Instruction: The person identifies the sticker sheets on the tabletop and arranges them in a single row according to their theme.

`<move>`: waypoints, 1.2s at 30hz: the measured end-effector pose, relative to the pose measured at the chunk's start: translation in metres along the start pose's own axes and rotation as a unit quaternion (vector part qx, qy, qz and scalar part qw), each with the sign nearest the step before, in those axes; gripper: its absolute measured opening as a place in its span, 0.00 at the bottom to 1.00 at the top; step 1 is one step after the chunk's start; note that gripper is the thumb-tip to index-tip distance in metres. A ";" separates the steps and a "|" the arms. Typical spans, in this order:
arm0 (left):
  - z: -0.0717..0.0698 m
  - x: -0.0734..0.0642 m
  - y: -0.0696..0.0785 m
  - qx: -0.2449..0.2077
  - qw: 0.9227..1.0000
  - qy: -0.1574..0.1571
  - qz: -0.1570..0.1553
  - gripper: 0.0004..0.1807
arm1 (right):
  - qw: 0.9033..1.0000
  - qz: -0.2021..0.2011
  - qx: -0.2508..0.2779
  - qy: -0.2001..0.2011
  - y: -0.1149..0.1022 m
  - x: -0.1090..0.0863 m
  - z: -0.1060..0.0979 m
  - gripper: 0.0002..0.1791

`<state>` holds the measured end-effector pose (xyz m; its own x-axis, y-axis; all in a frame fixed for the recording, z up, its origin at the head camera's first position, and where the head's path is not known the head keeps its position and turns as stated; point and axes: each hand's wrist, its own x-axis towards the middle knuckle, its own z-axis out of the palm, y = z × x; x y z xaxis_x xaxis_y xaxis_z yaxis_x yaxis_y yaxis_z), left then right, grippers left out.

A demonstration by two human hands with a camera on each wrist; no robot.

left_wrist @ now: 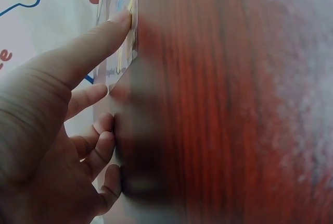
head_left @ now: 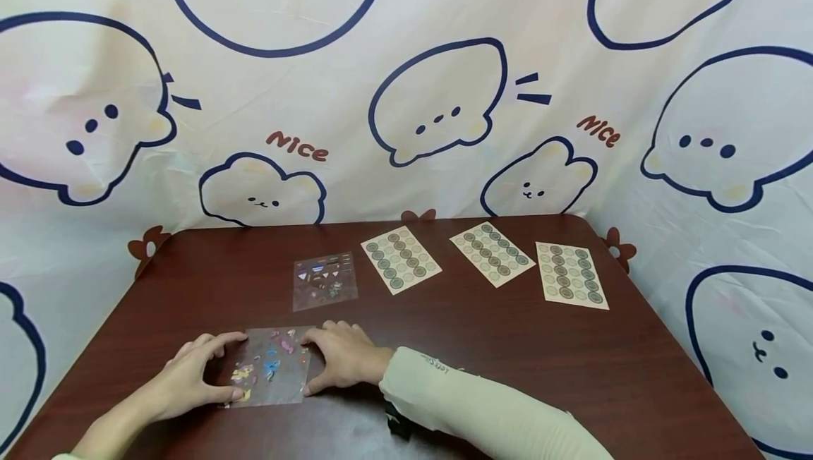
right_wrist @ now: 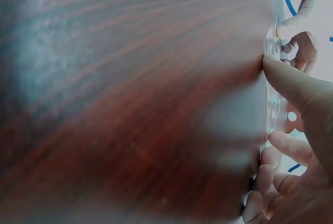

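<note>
Across the brown table [head_left: 571, 361], I see from my end a clear sheet [head_left: 287, 377] lying toward the near left. The left hand [head_left: 184, 379] and right hand [head_left: 343, 358] touch its opposite sides, thumbs and forefingers spread apart, and I make out small colourful figures [head_left: 271, 367] on it.

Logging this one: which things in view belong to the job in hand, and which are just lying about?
In the job:
near clear sheet, touched by the left grip and right grip
table beneath it

Apparently just lying about, untouched:
far clear sheet
left dot sheet
middle dot sheet
right dot sheet
</note>
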<state>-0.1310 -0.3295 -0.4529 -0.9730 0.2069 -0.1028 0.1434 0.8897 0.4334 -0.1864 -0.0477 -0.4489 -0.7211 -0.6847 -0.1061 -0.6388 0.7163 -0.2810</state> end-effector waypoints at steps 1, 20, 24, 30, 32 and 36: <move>0.000 0.000 0.001 0.000 1.000 0.000 0.000 0.48 | 1.000 0.001 0.001 -0.001 0.000 0.000 -0.001 0.42; -0.014 0.008 0.002 -0.029 0.999 -0.003 0.018 0.37 | 0.993 0.002 0.119 -0.014 0.012 0.002 -0.014 0.33; -0.019 0.005 0.000 -0.037 0.999 -0.017 -0.003 0.37 | 0.990 -0.005 0.139 -0.014 0.013 0.000 -0.013 0.31; -0.023 0.006 0.000 -0.046 0.999 -0.021 -0.013 0.34 | 0.988 -0.010 0.156 -0.009 0.018 -0.001 -0.017 0.30; -0.025 0.007 0.001 -0.043 0.999 -0.012 -0.016 0.33 | 0.987 -0.010 0.163 -0.008 0.019 -0.001 -0.019 0.29; -0.026 0.009 0.003 -0.035 0.999 0.011 -0.024 0.31 | 0.985 -0.020 0.173 -0.011 0.023 -0.001 -0.024 0.29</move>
<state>-0.1441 -0.3358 -0.4288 -0.9822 0.1547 -0.1065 0.0836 0.8681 0.4893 -0.2066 -0.0272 -0.4321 -0.6888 -0.7169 -0.1077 -0.5344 0.6025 -0.5927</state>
